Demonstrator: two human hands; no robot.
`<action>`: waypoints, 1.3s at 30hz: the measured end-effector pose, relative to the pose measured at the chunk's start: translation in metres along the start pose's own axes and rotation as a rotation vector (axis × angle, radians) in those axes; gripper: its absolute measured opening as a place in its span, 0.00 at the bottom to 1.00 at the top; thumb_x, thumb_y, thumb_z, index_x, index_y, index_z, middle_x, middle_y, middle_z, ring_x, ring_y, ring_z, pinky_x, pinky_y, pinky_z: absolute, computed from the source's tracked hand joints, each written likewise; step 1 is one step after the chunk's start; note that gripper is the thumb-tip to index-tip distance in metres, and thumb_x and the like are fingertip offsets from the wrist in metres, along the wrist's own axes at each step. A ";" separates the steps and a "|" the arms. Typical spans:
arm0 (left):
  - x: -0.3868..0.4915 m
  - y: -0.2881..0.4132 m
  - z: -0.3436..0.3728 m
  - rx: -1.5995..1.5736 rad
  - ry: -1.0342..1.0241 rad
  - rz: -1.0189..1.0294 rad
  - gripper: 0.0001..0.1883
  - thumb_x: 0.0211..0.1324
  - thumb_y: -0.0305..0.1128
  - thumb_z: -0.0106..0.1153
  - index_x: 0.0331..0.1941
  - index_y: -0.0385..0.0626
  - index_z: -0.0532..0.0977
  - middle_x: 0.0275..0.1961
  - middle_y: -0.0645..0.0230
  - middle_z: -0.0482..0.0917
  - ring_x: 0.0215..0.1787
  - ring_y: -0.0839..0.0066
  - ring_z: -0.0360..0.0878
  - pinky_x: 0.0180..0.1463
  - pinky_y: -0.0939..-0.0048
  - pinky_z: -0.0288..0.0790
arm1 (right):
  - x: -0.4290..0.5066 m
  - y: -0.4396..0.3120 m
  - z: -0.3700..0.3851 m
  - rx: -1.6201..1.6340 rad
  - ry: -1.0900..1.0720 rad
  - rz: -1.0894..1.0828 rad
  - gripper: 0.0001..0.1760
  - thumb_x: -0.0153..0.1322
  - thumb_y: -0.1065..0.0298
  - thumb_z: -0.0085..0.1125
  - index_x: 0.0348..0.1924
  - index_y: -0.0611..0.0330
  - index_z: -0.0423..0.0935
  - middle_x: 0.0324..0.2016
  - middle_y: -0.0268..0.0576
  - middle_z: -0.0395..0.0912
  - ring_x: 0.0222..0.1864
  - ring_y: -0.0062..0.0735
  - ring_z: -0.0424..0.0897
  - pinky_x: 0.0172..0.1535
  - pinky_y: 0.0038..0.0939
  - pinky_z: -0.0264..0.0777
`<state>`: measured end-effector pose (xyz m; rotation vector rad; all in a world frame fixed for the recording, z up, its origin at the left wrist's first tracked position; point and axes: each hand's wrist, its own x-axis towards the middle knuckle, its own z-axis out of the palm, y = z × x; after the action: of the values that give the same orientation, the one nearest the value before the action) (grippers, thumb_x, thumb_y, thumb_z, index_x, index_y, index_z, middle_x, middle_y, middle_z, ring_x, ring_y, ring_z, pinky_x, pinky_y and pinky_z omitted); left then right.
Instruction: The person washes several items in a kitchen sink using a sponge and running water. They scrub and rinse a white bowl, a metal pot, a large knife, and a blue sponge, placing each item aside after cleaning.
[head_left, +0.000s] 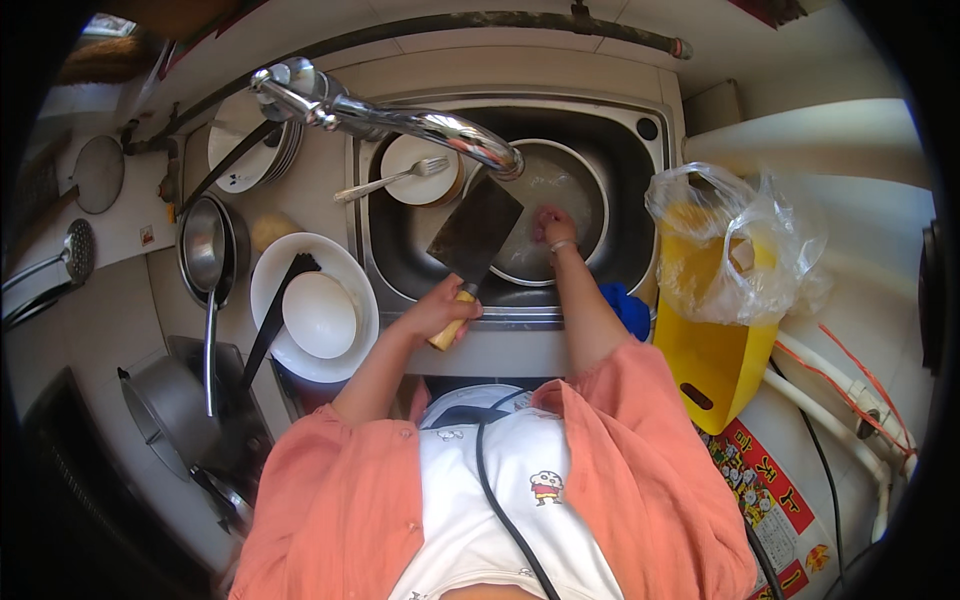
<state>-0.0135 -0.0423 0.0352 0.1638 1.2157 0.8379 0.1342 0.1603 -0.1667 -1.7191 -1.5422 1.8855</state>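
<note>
My left hand (444, 311) grips the wooden handle (452, 328) of a cleaver at the sink's front edge. The broad dark blade (477, 229) slants up to the right over the sink and partly covers the rim of a round basin (600, 176). Cloudy water stands in this basin. My right hand (556, 227) reaches into it, fingers down at the water; something pinkish shows at the fingertips, too unclear to name. Left of the basin, a fork (394, 180) lies across a small white dish (439, 193) in the stainless steel sink (646, 225).
A chrome faucet (420, 124) arches over the sink. On the left counter are stacked plates (232, 150), a ladle (204, 247) in a pan and white bowls (319, 315). A blue cloth (626, 311) drapes the sink's front right corner, beside a yellow container (720, 367) with a plastic bag (765, 255).
</note>
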 end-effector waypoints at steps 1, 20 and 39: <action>0.002 0.001 -0.001 -0.028 -0.004 -0.020 0.18 0.53 0.27 0.60 0.44 0.45 0.63 0.28 0.69 0.74 0.15 0.80 0.71 0.17 0.77 0.68 | -0.009 -0.015 -0.004 0.422 -0.080 0.191 0.13 0.73 0.68 0.52 0.49 0.59 0.77 0.44 0.45 0.79 0.44 0.32 0.79 0.47 0.31 0.71; -0.006 0.018 0.032 -0.050 -0.169 0.055 0.26 0.54 0.24 0.58 0.55 0.45 0.59 0.30 0.69 0.73 0.17 0.80 0.72 0.20 0.77 0.69 | -0.081 -0.103 0.008 -0.541 -0.050 -0.884 0.18 0.73 0.66 0.51 0.57 0.47 0.74 0.61 0.38 0.70 0.67 0.42 0.61 0.69 0.51 0.45; -0.036 0.011 0.035 1.218 0.422 0.389 0.18 0.55 0.47 0.58 0.31 0.41 0.72 0.28 0.49 0.79 0.33 0.46 0.77 0.35 0.51 0.69 | -0.028 -0.056 -0.044 0.842 -0.142 0.177 0.11 0.71 0.60 0.53 0.36 0.57 0.80 0.35 0.41 0.82 0.36 0.33 0.80 0.37 0.36 0.74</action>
<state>0.0083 -0.0465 0.0816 1.2884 2.0092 0.3440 0.1521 0.1908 -0.0987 -1.3543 -0.4615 2.2933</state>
